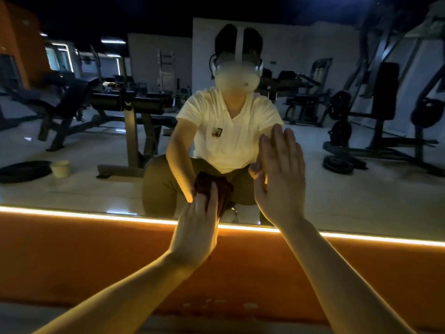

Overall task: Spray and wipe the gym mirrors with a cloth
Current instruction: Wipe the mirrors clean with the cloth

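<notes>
A large wall mirror (pixel 96 184) fills the upper part of the head view and reflects a squatting person in a white shirt. My left hand (pixel 199 225) presses a dark brown cloth (pixel 224 189) against the glass just above the mirror's lower edge, with fingers laid over the cloth. My right hand (pixel 279 179) lies flat on the glass to the right of the cloth, fingers straight and pointing up. No spray bottle shows.
A glowing light strip (pixel 84 214) runs along the mirror's lower edge above an orange wall panel (pixel 72 256). The reflection shows gym benches, weight machines, a black weight plate and a pale cup (pixel 60 168) on the floor.
</notes>
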Demonstrator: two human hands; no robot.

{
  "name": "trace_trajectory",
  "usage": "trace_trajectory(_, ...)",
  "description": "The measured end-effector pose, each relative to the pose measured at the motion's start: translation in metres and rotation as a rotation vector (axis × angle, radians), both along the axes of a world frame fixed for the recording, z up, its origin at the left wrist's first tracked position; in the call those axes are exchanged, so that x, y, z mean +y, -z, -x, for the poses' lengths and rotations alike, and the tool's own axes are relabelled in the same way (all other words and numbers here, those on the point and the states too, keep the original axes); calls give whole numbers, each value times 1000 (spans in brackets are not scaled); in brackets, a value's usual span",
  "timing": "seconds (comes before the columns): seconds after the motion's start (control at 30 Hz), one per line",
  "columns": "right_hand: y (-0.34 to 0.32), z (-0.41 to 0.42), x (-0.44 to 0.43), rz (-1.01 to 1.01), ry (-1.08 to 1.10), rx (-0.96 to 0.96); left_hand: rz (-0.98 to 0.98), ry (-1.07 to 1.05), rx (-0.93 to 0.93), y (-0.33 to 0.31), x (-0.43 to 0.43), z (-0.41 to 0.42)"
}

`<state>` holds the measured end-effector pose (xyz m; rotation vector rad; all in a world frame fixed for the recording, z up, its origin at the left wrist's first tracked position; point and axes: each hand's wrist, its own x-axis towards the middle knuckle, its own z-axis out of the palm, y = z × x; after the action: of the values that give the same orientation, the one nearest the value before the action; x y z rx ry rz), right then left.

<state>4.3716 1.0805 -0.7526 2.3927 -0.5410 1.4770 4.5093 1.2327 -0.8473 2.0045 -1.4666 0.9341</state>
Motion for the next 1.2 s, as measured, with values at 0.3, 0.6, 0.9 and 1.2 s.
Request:
trace_trajectory(0.3, -9, 42, -29, -52, -74, -138, -54, 50, -311, -18, -49, 27)
trace_trajectory(0.6, -10, 43, -37, -81, -27, -199, 134, -55, -465, -43, 2, -52)
trace_trajectory(0.9, -6, 68, -51, -47, -16, 14, 177, 36, -439, -31, -56, -11)
trace_trajectory(1.2, -21, 82, -67, -13, -45, -78, 113, 53, -736, -83, -130, 47)
